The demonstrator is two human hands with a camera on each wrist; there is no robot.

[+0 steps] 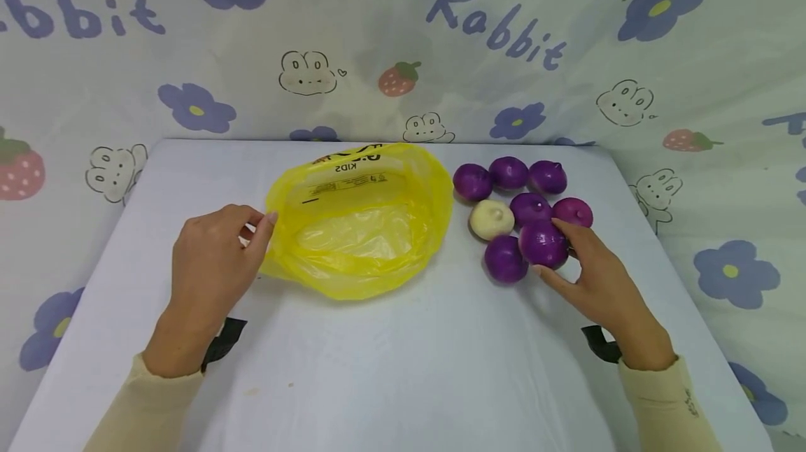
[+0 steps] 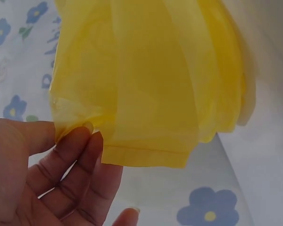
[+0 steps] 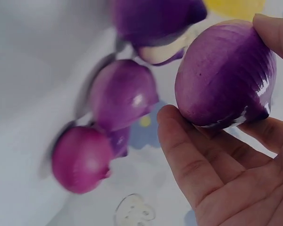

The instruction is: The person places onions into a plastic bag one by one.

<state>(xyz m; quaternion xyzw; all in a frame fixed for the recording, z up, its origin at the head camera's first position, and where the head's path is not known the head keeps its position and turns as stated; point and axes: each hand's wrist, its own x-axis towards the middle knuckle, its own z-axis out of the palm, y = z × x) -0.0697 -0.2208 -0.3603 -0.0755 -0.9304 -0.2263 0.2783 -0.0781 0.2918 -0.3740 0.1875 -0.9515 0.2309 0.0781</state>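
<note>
A yellow plastic bag (image 1: 352,277) stands on the table with its mouth spread wide and facing up. My left hand (image 1: 210,256) pinches its left rim between thumb and fingertips; the left wrist view shows the thin film of the bag (image 2: 151,84) caught there. With thumb and fingers, my right hand (image 1: 598,284) holds a glossy purple onion (image 1: 543,245) above the other onions. That onion (image 3: 226,75) fills the grip in the right wrist view. Several purple onions (image 1: 473,182) lie grouped to the bag's right, with one pale cream onion (image 1: 491,220) among them.
The white table (image 1: 403,375) runs back to a hanging cloth (image 1: 352,25) printed with rabbits, flowers and strawberries. A magenta-toned onion (image 1: 574,212) sits at the group's right edge. Black bands (image 1: 223,341) show beside the wrists.
</note>
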